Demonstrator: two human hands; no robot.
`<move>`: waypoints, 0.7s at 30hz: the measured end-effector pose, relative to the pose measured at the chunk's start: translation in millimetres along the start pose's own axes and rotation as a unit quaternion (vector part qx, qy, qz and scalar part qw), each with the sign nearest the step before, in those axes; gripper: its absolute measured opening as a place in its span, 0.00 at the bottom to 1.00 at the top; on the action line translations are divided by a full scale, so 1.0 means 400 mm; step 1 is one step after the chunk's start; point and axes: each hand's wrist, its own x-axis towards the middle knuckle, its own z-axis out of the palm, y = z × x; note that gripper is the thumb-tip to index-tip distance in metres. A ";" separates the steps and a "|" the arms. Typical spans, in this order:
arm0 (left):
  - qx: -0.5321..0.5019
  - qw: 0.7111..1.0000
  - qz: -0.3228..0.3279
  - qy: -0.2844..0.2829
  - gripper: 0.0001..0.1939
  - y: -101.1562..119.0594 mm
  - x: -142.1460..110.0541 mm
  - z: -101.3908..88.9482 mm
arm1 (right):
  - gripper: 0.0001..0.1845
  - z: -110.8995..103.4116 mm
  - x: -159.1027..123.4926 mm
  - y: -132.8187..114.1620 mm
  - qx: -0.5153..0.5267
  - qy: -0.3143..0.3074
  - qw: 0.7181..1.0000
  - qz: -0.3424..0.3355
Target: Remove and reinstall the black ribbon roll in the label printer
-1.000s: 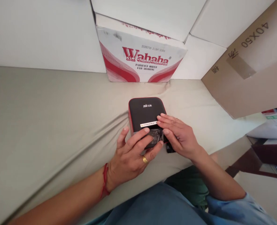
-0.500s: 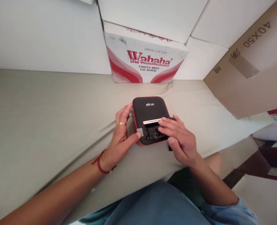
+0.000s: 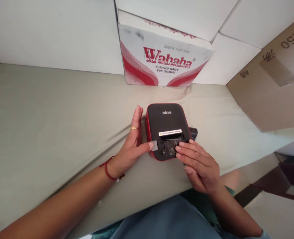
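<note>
A small boxy device (image 3: 165,121), black on top with red sides and white lettering, lies on the cloth. It has a white warning sticker (image 3: 170,133) and, below that, a recess with a shiny dark film-like piece (image 3: 171,147). My left hand (image 3: 132,142) stands open at its left side, the thumb touching a grey square tab (image 3: 154,145) at the near left corner. My right hand (image 3: 199,164) rests with straight fingers over the near right corner, fingertips at the dark piece's edge. A black object (image 3: 193,132) sits partly hidden against the device's right side.
Pale green cloth (image 3: 62,109) covers the surface, creased on the left. Behind the device stands a red and white water carton (image 3: 167,63) among white boxes (image 3: 52,33). On the right leans a brown cardboard box (image 3: 268,96). The surface's near edge runs close to my body.
My left hand has left the dark piece for the device's left side, uncovering the grey tab. My right hand has shifted down toward the near right corner. The view has turned slightly.
</note>
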 end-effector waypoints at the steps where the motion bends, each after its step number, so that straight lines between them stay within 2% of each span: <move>1: 0.012 1.000 -0.003 0.002 0.64 0.000 -0.002 -0.002 | 0.24 -0.002 0.001 0.001 0.000 -0.004 1.000 0.000; 7: 0.040 0.999 -0.026 -0.025 0.66 -0.001 0.002 -0.001 | 0.31 -0.014 0.005 0.004 0.014 -0.024 1.000 0.011; 11: 0.037 0.998 -0.024 -0.037 0.62 0.001 0.009 0.007 | 0.25 -0.038 0.029 -0.005 0.011 -0.035 0.999 0.020; 14: 0.040 0.999 -0.023 -0.028 0.62 -0.004 0.013 0.010 | 0.17 -0.060 0.087 0.000 -0.009 -0.016 0.996 0.086; 16: 0.042 0.999 -0.021 -0.016 0.63 -0.010 0.016 0.010 | 0.16 -0.064 0.146 0.017 -0.038 -0.025 0.988 0.147; 18: 0.044 0.999 -0.016 -0.005 0.63 -0.017 0.019 0.009 | 0.16 -0.057 0.214 0.043 -0.082 -0.095 0.974 0.188; 21: 0.050 0.999 -0.002 0.004 0.61 -0.023 0.022 0.005 | 0.14 -0.023 0.307 0.078 -0.177 -0.243 0.931 0.210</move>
